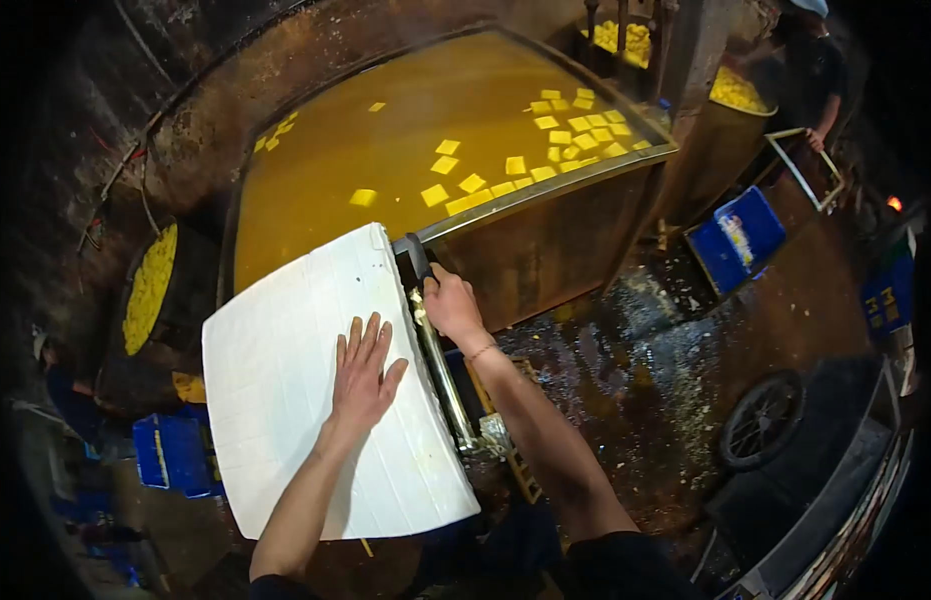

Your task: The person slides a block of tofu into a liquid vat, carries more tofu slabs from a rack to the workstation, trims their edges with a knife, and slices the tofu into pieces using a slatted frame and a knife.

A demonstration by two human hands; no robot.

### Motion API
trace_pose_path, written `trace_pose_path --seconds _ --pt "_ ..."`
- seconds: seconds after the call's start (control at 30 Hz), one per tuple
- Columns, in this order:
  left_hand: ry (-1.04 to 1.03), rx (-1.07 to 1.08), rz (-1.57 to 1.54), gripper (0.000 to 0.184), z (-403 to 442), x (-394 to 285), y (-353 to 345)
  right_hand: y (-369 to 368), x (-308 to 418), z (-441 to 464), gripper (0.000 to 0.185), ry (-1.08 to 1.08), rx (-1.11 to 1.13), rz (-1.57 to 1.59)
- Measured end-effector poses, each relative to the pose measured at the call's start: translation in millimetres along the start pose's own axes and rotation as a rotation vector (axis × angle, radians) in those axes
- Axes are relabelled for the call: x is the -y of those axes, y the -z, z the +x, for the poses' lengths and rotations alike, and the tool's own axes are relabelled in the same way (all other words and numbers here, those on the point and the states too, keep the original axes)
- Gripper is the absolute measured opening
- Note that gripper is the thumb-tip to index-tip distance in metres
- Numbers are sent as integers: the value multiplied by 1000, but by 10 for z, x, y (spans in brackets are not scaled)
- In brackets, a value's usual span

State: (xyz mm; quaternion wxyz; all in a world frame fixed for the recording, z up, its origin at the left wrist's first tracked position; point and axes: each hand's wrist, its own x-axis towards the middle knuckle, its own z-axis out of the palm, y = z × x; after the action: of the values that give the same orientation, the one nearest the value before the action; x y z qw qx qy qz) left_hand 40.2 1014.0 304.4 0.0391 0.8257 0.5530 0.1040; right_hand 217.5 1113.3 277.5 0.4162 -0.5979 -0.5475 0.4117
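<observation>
A large white slab (285, 340) with faint straight lines on its face lies in front of me, its far corner by the vat's near rim. My left hand (363, 370) rests flat on its right half, fingers stretched out and thumb apart. Just beyond its right edge, my right hand (451, 303) is closed around a dark curved handle (416, 255); what the handle joins to is partly hidden. Along that edge below the hand runs a shiny metal bar (443, 385). Yellow square pieces (515, 165) float in the vat of amber liquid (315, 165).
The vat's metal rim (555, 188) passes close beyond my right hand. Left stands a round tub of yellow pieces (150, 290), with a blue crate (170, 455) below. Right are another blue crate (735, 235), a spoked wheel (762, 420), wet floor and a person (813, 75) holding a frame.
</observation>
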Motion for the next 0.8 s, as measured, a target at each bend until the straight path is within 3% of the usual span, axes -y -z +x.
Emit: trace_pose_path --seconds 0.13,0.23,0.43,0.53,0.63,0.67,0.73,0.8 --pt "31 -103 11 50 338 191 41 -275 208 260 44 8 -26 -54" --pt "61 -321 -135 37 860 481 33 -455 246 328 46 27 -53 -80" --pt "-44 -317 -217 31 1920 727 106 -565 335 349 45 81 -92 -147" --pt "-118 -236 -202 29 2253 759 90 -550 382 332 47 89 -52 -195" --pt "-140 256 -39 29 2422 573 252 -460 442 201 50 88 -41 -252" --pt "-138 271 -47 29 2449 541 271 -434 431 129 51 94 -31 -259" --pt "-262 446 227 30 2457 519 223 -425 373 4 52 92 -19 -280" --pt "-308 414 228 31 2380 466 208 -375 353 -128 52 97 -15 -297"
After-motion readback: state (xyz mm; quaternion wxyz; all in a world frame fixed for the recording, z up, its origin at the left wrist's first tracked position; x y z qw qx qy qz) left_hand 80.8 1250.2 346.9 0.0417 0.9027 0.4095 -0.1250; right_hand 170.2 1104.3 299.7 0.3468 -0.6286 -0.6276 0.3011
